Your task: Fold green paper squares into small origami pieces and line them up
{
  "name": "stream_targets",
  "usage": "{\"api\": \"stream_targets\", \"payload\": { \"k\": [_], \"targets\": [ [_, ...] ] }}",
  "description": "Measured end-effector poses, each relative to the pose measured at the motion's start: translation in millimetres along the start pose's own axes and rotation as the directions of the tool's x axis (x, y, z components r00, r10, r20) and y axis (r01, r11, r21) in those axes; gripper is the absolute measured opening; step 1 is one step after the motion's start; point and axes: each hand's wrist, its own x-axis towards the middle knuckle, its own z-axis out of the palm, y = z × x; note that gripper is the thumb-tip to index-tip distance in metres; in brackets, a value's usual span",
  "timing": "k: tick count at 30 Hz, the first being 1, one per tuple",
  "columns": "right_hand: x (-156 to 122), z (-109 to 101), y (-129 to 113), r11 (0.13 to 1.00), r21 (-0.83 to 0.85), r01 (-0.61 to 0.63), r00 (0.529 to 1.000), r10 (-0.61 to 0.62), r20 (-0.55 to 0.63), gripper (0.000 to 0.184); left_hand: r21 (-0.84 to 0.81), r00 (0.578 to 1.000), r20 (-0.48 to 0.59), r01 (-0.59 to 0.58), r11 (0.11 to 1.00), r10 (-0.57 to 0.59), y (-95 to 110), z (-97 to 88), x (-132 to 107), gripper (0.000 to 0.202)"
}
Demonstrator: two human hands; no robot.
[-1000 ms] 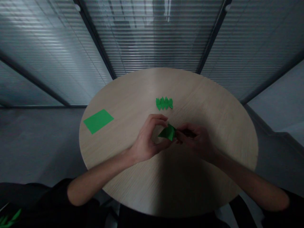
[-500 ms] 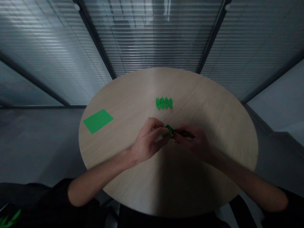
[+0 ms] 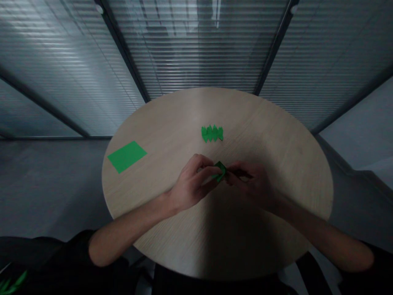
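As the left hand (image 3: 190,184) and right hand (image 3: 253,182) close on it from either side, a small folded green paper piece (image 3: 220,171) sits pinched between their fingertips, its long axis unclear, with a pleated green paper strip (image 3: 211,133) lying ahead of the grip.

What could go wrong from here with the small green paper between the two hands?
The small folded green paper is pinched between the left hand and right hand, so it could slip or crease in the wrong place. The light is dim, so a fold edge might be misjudged.
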Motion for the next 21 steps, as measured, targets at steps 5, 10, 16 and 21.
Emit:
{"api": "stream_targets", "payload": {
  "k": [5, 10, 16, 21],
  "targets": [
    [2, -1, -1, 0.999, 0.032, -0.016, 0.999, 0.015, 0.032, 0.032, -0.112, 0.992, -0.026, 0.117, 0.987, -0.121, 1, -1.4, 3, 0.010],
    [3, -2, -2, 0.999, 0.051, 0.012, 0.999, -0.010, -0.030, 0.034, -0.302, 0.900, -0.002, 0.416, 0.858, -0.437, 3, -1.4, 7, 0.004],
    [4, 0, 0, 0.984, 0.075, 0.161, 0.986, -0.158, -0.050, 0.045, -0.586, 0.801, 0.140, 0.541, 0.603, -0.582, 8, 1.6, 11, 0.011],
    [4, 0, -5, 0.990, 0.106, 0.096, 0.995, -0.097, 0.002, 0.010, -0.667, 0.825, 0.134, 0.485, 0.566, -0.549, 8, 5.1, 9, 0.025]
  ]
}}
